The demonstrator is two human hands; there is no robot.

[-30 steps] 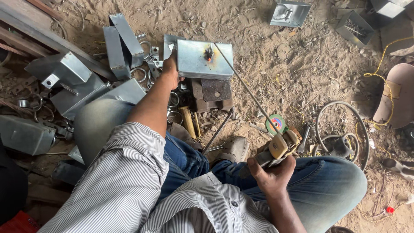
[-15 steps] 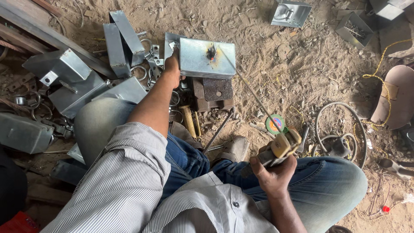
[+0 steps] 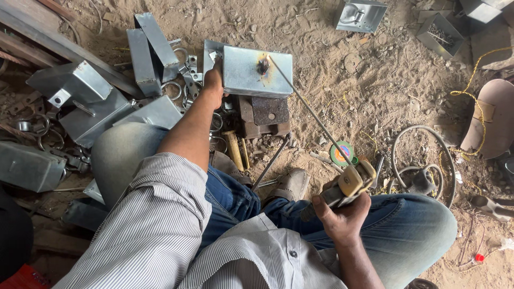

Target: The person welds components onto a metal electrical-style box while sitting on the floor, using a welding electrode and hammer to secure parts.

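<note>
**Welding rod tip on grey metal box, both hands engaged**

The grey metal box [image 3: 257, 71] sits at about 12 o'clock from the seated person, resting on a stack of rusty plates [image 3: 265, 113] on the sandy ground [image 3: 375, 91]. A dark scorch mark shows on its upper face.

The left hand [image 3: 213, 85] reaches forward along the 11 o'clock line and lies against the box's left end. Its fingers appear curled round that edge, though the hand's far side is hidden, so how tight the grip is cannot be judged.

The right hand [image 3: 337, 214] is at roughly 4 o'clock from the box, above the right knee and well apart from it. It is closed in a full fist round the electrode holder [image 3: 348, 184], a yellowish clamp. A thin welding rod [image 3: 310, 112] runs from the holder towards 10 o'clock, its tip meeting the box at the scorch mark.

Surroundings: more folded grey metal housings [image 3: 152, 51] lie at 9 to 10 o'clock of the box, with loose steel rings [image 3: 174, 90] just beside the left hand. A green roll of tape [image 3: 341, 153] lies under the rod near the holder. A coiled grey hose [image 3: 423, 160] lies at 3 o'clock of the right hand.
</note>
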